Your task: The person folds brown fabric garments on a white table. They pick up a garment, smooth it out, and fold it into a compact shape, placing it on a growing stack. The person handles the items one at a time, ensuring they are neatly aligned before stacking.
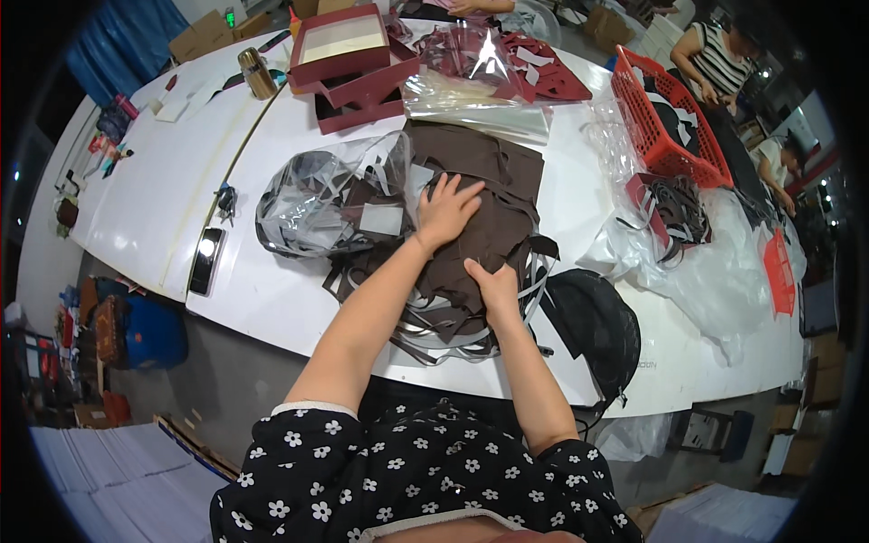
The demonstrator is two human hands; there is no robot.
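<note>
A pile of dark brown cloth pieces point(480, 149) lies on the white table in front of me, with grey and brown ribbons point(434, 344) spilling from its near side. My left hand point(444, 213) rests flat on top, fingers spread over the cloth. At the pile's right near edge is my right hand point(495, 291), its thumb on the cloth and the other fingers curled out of sight at the edge. Left of the pile, touching it, sits a clear plastic bag point(312, 195) with dark pieces inside. A small white card point(381, 218) lies beside my left wrist.
A black pouch point(597, 317) lies at the right near edge. Dark red boxes point(348, 50) and clear plastic sleeves point(471, 118) stand behind the pile. A phone point(208, 261), keys point(226, 201) and a thermos point(257, 72) are left; a red basket point(665, 118) and another person point(715, 59) are right.
</note>
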